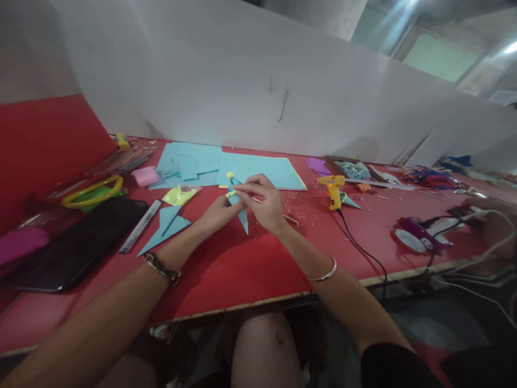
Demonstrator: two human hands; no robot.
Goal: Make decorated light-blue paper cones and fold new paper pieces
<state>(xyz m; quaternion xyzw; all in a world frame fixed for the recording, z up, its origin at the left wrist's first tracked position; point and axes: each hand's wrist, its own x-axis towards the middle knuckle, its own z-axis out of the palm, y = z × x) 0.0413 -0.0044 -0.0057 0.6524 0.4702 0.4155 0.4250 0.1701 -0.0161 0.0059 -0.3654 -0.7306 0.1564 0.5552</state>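
Note:
Between my hands, above the red table, is a small blue paper figure (242, 215) with a round yellow ball for a head and yellow bits near its middle. My left hand (221, 211) is closed on the figure from the left side. My right hand (265, 200) comes in from the right with thumb and fingers pinched at the figure's upper part; whether they hold a separate small piece is hidden. Below left of my left hand lie folded blue paper pieces (166, 229). A yellow packet (179, 195) lies just behind them.
Blue paper sheets (258, 168) lie along the wall. A yellow glue gun (334, 192) stands at right, its cord running over the table edge. A white marker (140, 226) and a black tablet-like slab (76, 245) lie left. A purple device (418, 235) with cables sits far right.

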